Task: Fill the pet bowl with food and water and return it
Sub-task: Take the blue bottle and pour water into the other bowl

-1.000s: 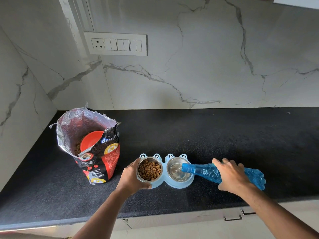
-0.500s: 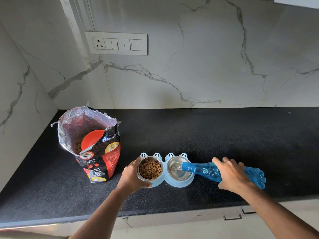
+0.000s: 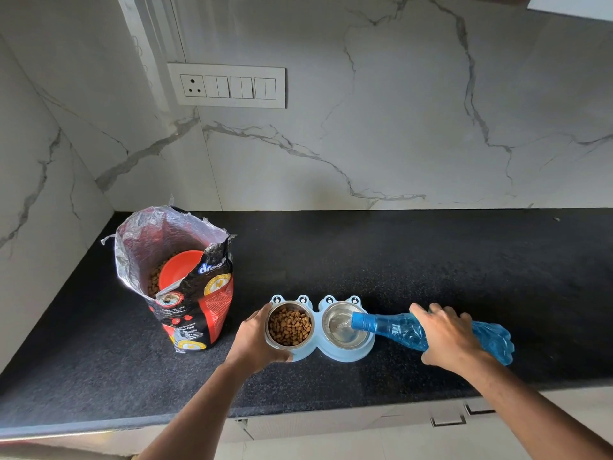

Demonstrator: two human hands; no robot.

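A light-blue double pet bowl (image 3: 316,351) with frog eyes stands near the front of the black counter. Its left steel cup (image 3: 289,326) holds brown kibble. Its right steel cup (image 3: 341,327) has a little water in it. My left hand (image 3: 253,336) grips the bowl's left side. My right hand (image 3: 444,335) holds a blue plastic bottle (image 3: 394,328) tipped almost flat, its mouth over the right cup and water running out.
An open pet-food bag (image 3: 195,293) stands left of the bowl, with an orange scoop (image 3: 179,268) inside on the kibble. The black counter (image 3: 431,260) runs to the right. Marble walls close the back and left; a switch panel (image 3: 229,86) is on the wall.
Both hands, the bowl and the tipped bottle hold the same pose; water keeps running into the right cup.
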